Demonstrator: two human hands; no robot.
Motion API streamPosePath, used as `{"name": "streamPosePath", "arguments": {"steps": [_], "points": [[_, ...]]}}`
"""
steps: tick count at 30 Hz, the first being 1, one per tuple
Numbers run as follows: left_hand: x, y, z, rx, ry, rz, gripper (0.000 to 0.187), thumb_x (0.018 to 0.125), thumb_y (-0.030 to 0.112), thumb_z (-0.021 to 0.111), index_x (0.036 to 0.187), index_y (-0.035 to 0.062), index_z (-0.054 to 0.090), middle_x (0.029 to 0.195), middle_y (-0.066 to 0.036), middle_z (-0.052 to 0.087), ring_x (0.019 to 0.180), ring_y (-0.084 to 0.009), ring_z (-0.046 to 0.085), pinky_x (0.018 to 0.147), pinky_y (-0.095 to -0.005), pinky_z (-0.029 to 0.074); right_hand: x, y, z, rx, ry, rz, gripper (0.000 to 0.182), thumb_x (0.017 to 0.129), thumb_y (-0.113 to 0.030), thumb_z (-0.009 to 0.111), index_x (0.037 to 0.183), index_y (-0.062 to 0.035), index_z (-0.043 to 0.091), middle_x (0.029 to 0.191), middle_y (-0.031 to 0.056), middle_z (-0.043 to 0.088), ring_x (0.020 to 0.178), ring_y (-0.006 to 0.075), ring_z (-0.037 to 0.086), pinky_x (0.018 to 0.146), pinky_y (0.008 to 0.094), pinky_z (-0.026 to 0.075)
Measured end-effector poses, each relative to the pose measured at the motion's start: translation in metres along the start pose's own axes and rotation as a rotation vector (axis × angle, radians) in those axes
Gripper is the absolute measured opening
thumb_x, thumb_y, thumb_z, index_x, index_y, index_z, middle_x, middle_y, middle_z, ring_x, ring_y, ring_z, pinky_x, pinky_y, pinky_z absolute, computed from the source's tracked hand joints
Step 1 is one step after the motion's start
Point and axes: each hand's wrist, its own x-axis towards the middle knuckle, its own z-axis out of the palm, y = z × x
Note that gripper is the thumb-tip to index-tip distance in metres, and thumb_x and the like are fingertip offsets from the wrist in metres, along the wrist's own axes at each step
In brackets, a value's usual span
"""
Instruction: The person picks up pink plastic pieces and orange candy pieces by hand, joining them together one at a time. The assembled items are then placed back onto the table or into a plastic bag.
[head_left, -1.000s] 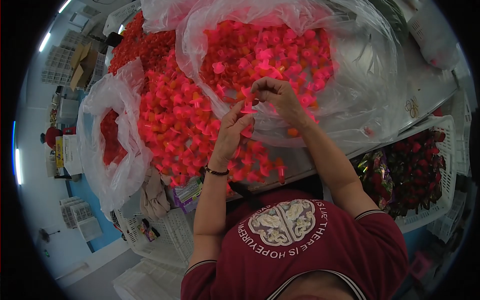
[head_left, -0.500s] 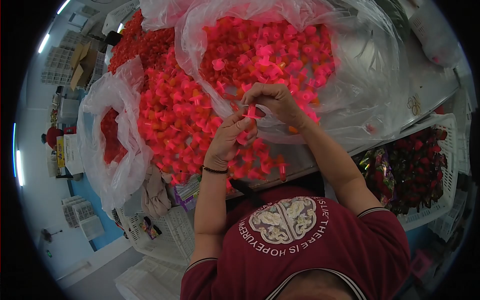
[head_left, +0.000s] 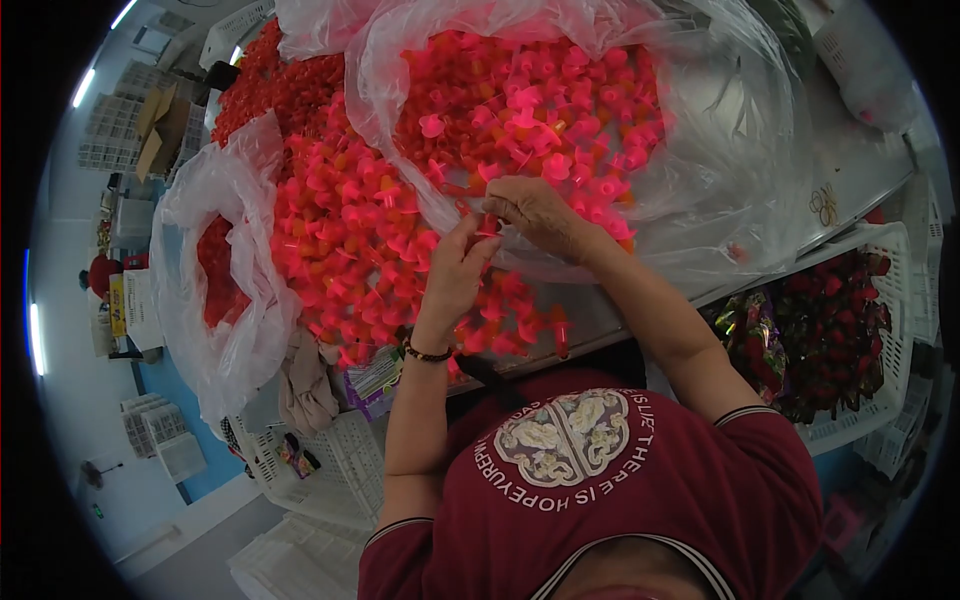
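Note:
My left hand (head_left: 458, 275) pinches a small pink plastic piece (head_left: 487, 234) at its fingertips, above the near edge of the pile. Close against it, my right hand (head_left: 532, 212) has its fingers pressed together at the same piece; what they grip is hidden. Around both hands lie many pink and red plastic pieces (head_left: 355, 215), some with orange parts. Behind my right hand, a clear plastic bag (head_left: 735, 190) lies open with more pink pieces (head_left: 560, 130) in it.
A second clear bag (head_left: 250, 340) with red pieces stands at the left. White baskets (head_left: 345, 465) are at the lower left. At the right, a white basket (head_left: 900, 330) holds dark red packaged items (head_left: 820, 340). Rubber bands (head_left: 823, 205) lie on the metal table (head_left: 865, 175).
My left hand has turned, with its fingers now more upright around the pink piece. My right hand has moved slightly down and its fingers have closed in nearer to the left fingertips.

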Motion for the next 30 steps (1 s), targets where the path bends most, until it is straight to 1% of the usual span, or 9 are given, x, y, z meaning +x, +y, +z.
{"name": "streamPosePath", "arguments": {"steps": [2, 5, 7, 9, 13, 15, 18, 27, 30], "points": [[-0.003, -0.004, -0.017, 0.066, 0.033, 0.007, 0.032, 0.088, 0.011, 0.058, 0.117, -0.0016, 0.051, 0.084, -0.001, 0.057, 0.074, -0.0094, 0.051, 0.064, -0.0249, 0.042, 0.001, -0.002, 0.006, -0.009, 0.145, -0.144, 0.022, 0.092, -0.024, 0.053, 0.090, -0.0028, 0.058, 0.079, 0.0107, 0.057, 0.074, 0.0297, 0.054, 0.068, 0.0371, 0.044], [-0.029, 0.026, -0.059, 0.637, 0.484, -0.061, 0.039, 0.085, 0.014, 0.063, 0.119, -0.0014, 0.052, 0.086, -0.009, 0.062, 0.080, -0.0183, 0.059, 0.072, -0.0305, 0.046, 0.003, -0.012, -0.003, -0.180, 0.338, -0.159, 0.017, 0.089, -0.020, 0.055, 0.092, -0.0044, 0.061, 0.081, 0.0099, 0.059, 0.080, 0.0287, 0.056, 0.073, 0.0377, 0.044], [-0.044, 0.033, -0.085, 0.660, 0.559, -0.164, 0.040, 0.085, 0.016, 0.064, 0.119, -0.0011, 0.052, 0.087, -0.011, 0.062, 0.081, -0.0206, 0.061, 0.074, -0.0318, 0.046, 0.002, 0.001, 0.006, -0.357, 0.269, -0.168, 0.015, 0.086, -0.018, 0.054, 0.092, -0.0060, 0.061, 0.083, 0.0094, 0.060, 0.082, 0.0270, 0.056, 0.075, 0.0374, 0.043], [-0.053, 0.025, -0.106, 0.813, 0.816, 0.009, 0.036, 0.087, 0.018, 0.062, 0.117, -0.0005, 0.055, 0.088, -0.009, 0.062, 0.075, -0.0194, 0.060, 0.071, -0.0299, 0.046, 0.003, 0.009, 0.023, -0.528, 0.200, -0.183, 0.013, 0.084, -0.016, 0.054, 0.091, -0.0077, 0.061, 0.085, 0.0088, 0.060, 0.085, 0.0254, 0.056, 0.077, 0.0370, 0.043], [-0.042, 0.002, -0.117, 0.077, 0.655, 0.119, 0.035, 0.089, 0.017, 0.059, 0.119, 0.0006, 0.053, 0.090, -0.008, 0.062, 0.074, -0.0172, 0.058, 0.068, -0.0296, 0.045, 0.006, 0.006, 0.046, -0.709, 0.121, -0.247, 0.027, 0.077, -0.010, 0.058, 0.104, -0.0064, 0.057, 0.092, 0.0093, 0.056, 0.088, 0.0251, 0.054, 0.080, 0.0354, 0.043], [-0.035, 0.004, -0.094, -0.868, -0.034, -0.045, 0.033, 0.091, 0.013, 0.055, 0.121, 0.0011, 0.050, 0.098, -0.008, 0.061, 0.077, -0.0145, 0.056, 0.066, -0.0270, 0.043, 0.007, 0.008, 0.047, -0.732, 0.102, -0.262, 0.030, 0.077, -0.009, 0.058, 0.106, -0.0054, 0.056, 0.093, 0.0095, 0.055, 0.089, 0.0257, 0.054, 0.079, 0.0356, 0.044], [-0.020, 0.024, -0.040, -1.043, 0.073, -0.124, 0.036, 0.090, 0.008, 0.053, 0.124, -0.0001, 0.047, 0.108, -0.010, 0.057, 0.086, -0.0149, 0.057, 0.069, -0.0278, 0.047, 0.003, 0.014, 0.040, -0.624, 0.070, -0.191, 0.030, 0.075, -0.011, 0.059, 0.104, -0.0030, 0.055, 0.090, 0.0104, 0.054, 0.089, 0.0271, 0.054, 0.076, 0.0358, 0.045], [-0.013, 0.036, -0.015, -0.589, 0.155, -0.054, 0.043, 0.085, -0.007, 0.052, 0.126, -0.0015, 0.044, 0.116, -0.013, 0.056, 0.092, -0.0203, 0.063, 0.075, -0.0304, 0.053, 0.001, -0.003, 0.015, -0.364, 0.147, -0.172, 0.016, 0.076, -0.008, 0.064, 0.090, -0.0004, 0.061, 0.085, 0.0128, 0.057, 0.079, 0.0265, 0.058, 0.070, 0.0354, 0.048], [-0.014, 0.036, -0.013, -0.251, 0.237, -0.071, 0.045, 0.083, -0.008, 0.055, 0.127, -0.0008, 0.048, 0.113, -0.011, 0.059, 0.084, -0.0154, 0.063, 0.072, -0.0269, 0.053, 0.005, 0.003, 0.007, 0.123, 0.156, 0.157, 0.015, 0.082, -0.008, 0.062, 0.094, 0.0004, 0.062, 0.080, 0.0099, 0.061, 0.074, 0.0180, 0.058, 0.068, 0.0296, 0.047]]}}
